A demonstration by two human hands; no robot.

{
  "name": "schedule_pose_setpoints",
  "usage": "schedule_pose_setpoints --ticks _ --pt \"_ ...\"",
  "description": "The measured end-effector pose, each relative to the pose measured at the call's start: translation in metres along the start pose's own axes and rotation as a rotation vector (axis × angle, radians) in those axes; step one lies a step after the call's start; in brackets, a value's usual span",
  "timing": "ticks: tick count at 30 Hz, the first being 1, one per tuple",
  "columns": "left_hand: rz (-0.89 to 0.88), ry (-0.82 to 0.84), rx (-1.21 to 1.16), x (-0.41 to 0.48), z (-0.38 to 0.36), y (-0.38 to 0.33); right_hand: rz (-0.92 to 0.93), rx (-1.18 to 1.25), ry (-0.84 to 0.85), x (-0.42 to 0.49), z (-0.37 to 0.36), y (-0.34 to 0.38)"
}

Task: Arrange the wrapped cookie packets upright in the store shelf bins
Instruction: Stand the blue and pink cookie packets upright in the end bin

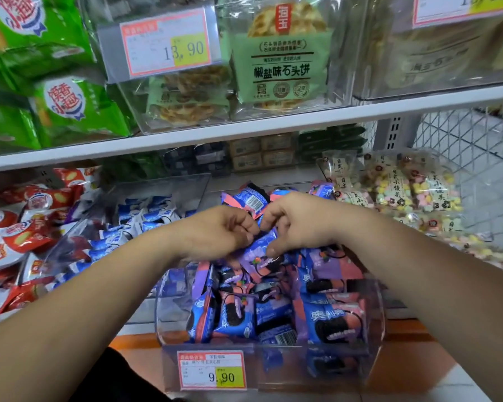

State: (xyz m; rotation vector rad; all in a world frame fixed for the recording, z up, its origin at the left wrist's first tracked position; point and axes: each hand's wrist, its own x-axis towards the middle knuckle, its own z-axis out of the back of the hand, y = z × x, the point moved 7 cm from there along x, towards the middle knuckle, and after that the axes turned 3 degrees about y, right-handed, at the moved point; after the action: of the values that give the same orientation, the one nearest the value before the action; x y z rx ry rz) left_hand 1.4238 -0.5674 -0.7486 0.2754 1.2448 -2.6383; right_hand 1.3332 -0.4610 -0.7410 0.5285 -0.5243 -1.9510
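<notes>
A clear plastic bin (372,338) on the lower shelf holds several blue and purple wrapped cookie packets (328,320); those at the front stand roughly upright, those behind lie jumbled. My left hand (215,230) and my right hand (299,221) meet over the middle of the bin, fingers curled down into the pile. Between them lies a blue-purple packet (259,245) that both hands seem to pinch. Another packet (250,200) with a barcode sticks up just behind my knuckles.
A price tag reading 9.90 (212,369) is fixed to the bin's front. To the left sits a bin of blue-white packets (145,216) and red snack bags (21,227). Pastel candy bags (404,190) fill the bin on the right. The upper shelf (244,129) overhangs closely.
</notes>
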Motion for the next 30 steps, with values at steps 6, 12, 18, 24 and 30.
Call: schedule_pose_setpoints --ticks 6,12,18,24,30 --pt "-0.014 -0.019 0.015 -0.008 0.001 -0.005 -0.018 -0.033 -0.010 -0.002 0.000 0.000" --pt "-0.049 -0.203 0.180 -0.013 0.015 -0.013 0.019 -0.115 -0.035 -0.003 0.003 0.007" --pt "-0.070 0.207 0.456 -0.020 -0.029 -0.019 0.005 -0.224 -0.028 -0.002 0.005 0.006" --pt "0.002 0.492 0.712 -0.003 -0.066 0.002 0.027 -0.225 -0.039 -0.005 0.004 0.003" --pt "0.015 0.350 0.594 -0.002 -0.061 0.000 0.012 -0.224 -0.054 -0.002 0.005 0.001"
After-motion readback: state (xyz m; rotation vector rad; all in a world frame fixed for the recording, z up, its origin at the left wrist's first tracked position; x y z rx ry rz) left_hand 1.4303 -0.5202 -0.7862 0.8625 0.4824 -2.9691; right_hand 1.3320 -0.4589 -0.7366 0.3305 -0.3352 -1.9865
